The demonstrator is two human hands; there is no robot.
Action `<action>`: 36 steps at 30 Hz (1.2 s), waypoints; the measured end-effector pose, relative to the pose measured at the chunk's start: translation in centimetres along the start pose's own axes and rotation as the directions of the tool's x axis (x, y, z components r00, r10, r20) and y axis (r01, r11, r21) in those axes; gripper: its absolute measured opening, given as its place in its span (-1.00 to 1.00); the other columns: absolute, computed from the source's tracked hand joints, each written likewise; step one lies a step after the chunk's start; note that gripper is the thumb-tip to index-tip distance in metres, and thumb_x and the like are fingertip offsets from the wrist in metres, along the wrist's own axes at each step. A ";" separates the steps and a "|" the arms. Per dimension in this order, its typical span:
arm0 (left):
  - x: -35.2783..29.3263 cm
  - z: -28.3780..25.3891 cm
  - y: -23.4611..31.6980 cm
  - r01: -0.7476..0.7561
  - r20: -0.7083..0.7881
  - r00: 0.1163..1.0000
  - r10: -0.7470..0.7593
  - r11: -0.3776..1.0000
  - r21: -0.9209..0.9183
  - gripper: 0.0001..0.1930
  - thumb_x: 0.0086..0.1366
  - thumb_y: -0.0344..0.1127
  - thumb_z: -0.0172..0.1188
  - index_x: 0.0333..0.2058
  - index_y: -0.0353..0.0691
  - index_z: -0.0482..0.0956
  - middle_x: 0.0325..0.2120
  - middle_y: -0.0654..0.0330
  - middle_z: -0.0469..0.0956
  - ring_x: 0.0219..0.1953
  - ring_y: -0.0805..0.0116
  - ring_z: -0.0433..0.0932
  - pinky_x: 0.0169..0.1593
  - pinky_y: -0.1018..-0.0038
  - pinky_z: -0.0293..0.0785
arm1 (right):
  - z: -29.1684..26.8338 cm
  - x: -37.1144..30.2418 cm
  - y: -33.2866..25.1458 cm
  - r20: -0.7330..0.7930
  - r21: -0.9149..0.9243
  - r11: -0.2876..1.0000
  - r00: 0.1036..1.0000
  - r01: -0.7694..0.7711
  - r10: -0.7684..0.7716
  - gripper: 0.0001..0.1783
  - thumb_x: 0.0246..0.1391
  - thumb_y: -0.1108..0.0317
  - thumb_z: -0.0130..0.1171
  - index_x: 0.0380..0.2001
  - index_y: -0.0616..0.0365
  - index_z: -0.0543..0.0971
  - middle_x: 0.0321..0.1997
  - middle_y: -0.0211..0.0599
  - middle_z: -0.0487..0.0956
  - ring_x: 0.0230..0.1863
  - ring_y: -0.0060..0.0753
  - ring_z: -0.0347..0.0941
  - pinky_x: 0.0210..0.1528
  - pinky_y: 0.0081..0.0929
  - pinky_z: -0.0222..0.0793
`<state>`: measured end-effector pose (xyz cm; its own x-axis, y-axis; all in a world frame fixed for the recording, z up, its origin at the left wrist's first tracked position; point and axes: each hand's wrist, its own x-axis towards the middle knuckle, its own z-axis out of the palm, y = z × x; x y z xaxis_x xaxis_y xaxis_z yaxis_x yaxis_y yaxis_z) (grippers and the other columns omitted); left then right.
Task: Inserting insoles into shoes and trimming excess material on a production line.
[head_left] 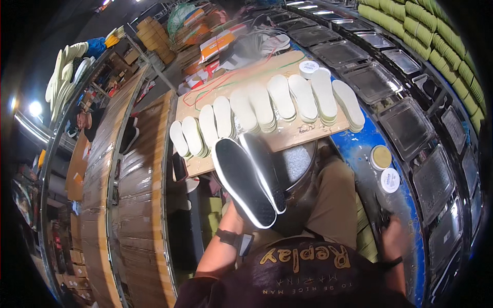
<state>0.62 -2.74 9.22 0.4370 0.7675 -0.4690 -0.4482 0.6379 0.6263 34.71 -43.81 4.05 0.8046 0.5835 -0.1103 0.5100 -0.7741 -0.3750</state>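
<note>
the left hand (232, 216), mostly hidden behind them, grasps a pair of shoes (240, 180), black soles up with white edges, just in front of a wooden board (194, 166). white insoles (280, 97) stand in a row of stacks across that board. the right hand (394, 233) is blurred beside the blue bench (367, 172), near a white round lid (390, 180); whether it grips anything, i cannot tell.
</note>
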 end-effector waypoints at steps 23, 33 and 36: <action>-4.0 0.8 1.3 -0.001 0.106 0.994 -0.005 0.998 0.057 -0.74 0.39 -0.34 0.01 -0.04 -0.32 0.49 -0.25 0.09 0.59 -0.27 0.27 0.62 -0.24 0.36 0.62 | 3.3 4.2 -33.1 0.093 0.404 0.630 0.655 0.663 -0.750 -0.49 -0.05 -0.09 0.32 -0.37 0.15 0.45 -0.49 -0.11 0.56 -0.41 0.10 0.51 -0.36 -0.11 0.40; -4.9 0.3 -0.4 0.095 0.187 0.976 -0.113 0.990 0.103 -0.74 0.39 -0.32 0.02 -0.04 -0.31 0.49 -0.25 0.10 0.60 -0.27 0.27 0.62 -0.23 0.36 0.62 | 3.8 5.8 -29.7 0.180 0.289 0.772 0.760 0.566 -0.625 -0.51 -0.02 -0.08 0.26 -0.37 0.19 0.49 -0.41 -0.01 0.58 -0.34 0.10 0.54 -0.29 -0.07 0.44; -5.9 -0.9 -0.2 0.125 0.222 0.963 -0.151 0.984 0.125 -0.74 0.39 -0.32 0.02 -0.03 -0.31 0.49 -0.25 0.10 0.60 -0.27 0.27 0.62 -0.23 0.36 0.62 | 3.0 6.6 -25.2 0.143 0.157 0.856 0.846 0.492 -0.513 -0.57 -0.05 -0.01 0.29 -0.35 0.15 0.52 -0.38 0.00 0.59 -0.30 0.09 0.54 -0.26 -0.07 0.44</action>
<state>-2.57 -7.36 11.25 0.6616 0.6290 -0.4083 -0.2886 0.7161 0.6356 26.25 -19.71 9.97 0.3756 0.9262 -0.0329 0.7852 -0.3369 -0.5195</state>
